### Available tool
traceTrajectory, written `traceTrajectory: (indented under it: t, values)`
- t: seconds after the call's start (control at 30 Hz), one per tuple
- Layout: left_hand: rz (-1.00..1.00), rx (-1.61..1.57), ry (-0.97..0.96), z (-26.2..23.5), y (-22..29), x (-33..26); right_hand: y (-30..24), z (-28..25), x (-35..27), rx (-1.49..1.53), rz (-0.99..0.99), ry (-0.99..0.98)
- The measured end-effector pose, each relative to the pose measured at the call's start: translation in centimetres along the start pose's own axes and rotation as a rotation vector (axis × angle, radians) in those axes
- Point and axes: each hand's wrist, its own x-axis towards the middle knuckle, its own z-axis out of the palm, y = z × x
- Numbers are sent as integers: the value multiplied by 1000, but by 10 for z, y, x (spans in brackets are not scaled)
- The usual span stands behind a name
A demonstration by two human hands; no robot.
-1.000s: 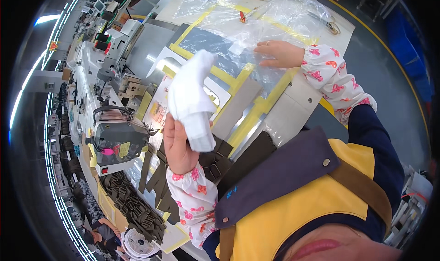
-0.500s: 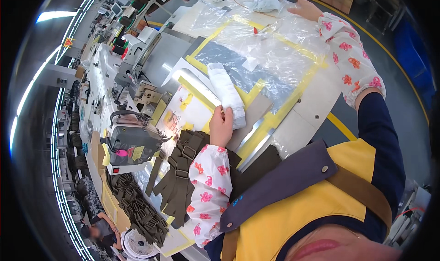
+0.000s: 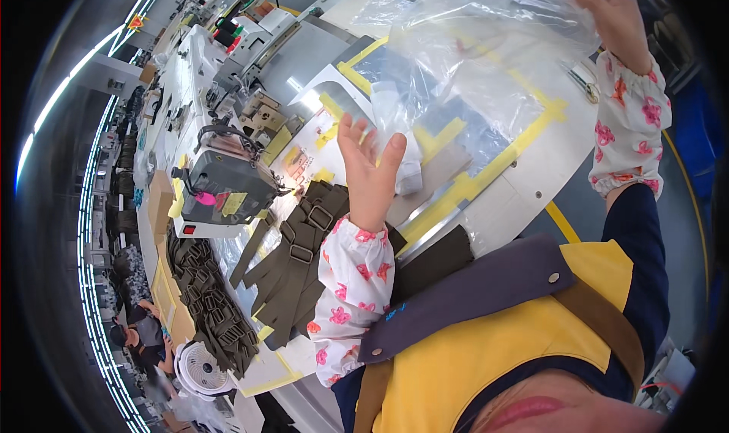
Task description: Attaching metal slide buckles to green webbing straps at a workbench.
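Observation:
My left hand (image 3: pixel 370 176) is raised, empty, with fingers and thumb apart, in front of a white folded bundle (image 3: pixel 411 176) on the table. Part of the bundle is hidden by the fingers and by plastic. At the upper right, my right hand (image 3: pixel 616 24) holds up the edge of a clear plastic bag (image 3: pixel 509 15); its fingertips are partly cut off by the picture's edge. The plastic rises loosely over a work area framed with yellow tape (image 3: pixel 497 171). Left of my left wrist lie dark olive webbing straps with metal buckles (image 3: pixel 302 252).
A sewing machine (image 3: pixel 228 186) stands to the left of the straps. Further left, a heap of buckled straps (image 3: pixel 209 304) lies along the table edge. Beyond it are a white fan (image 3: pixel 203 368) and a seated person (image 3: pixel 144 334). Small metal tools (image 3: pixel 585 83) lie near my right sleeve.
My left hand has let go of the white folded bundle and opened above it. My right hand has risen from the table, lifting the clear plastic with it.

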Motion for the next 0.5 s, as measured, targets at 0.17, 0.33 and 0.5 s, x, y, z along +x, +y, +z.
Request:
traceTrajectory:
  t: [0.17, 0.33, 0.5]
  values:
    - [146, -21, -100, -20, 28, -22, -35, 60, 17, -1174, 299, 457]
    - [325, -337, 311, -86, 80, -81, -47, 24, 3, -826, 449, 683]
    - [275, -51, 305, -144, 81, -152, 52, 19, -53, -743, 1045, 357]
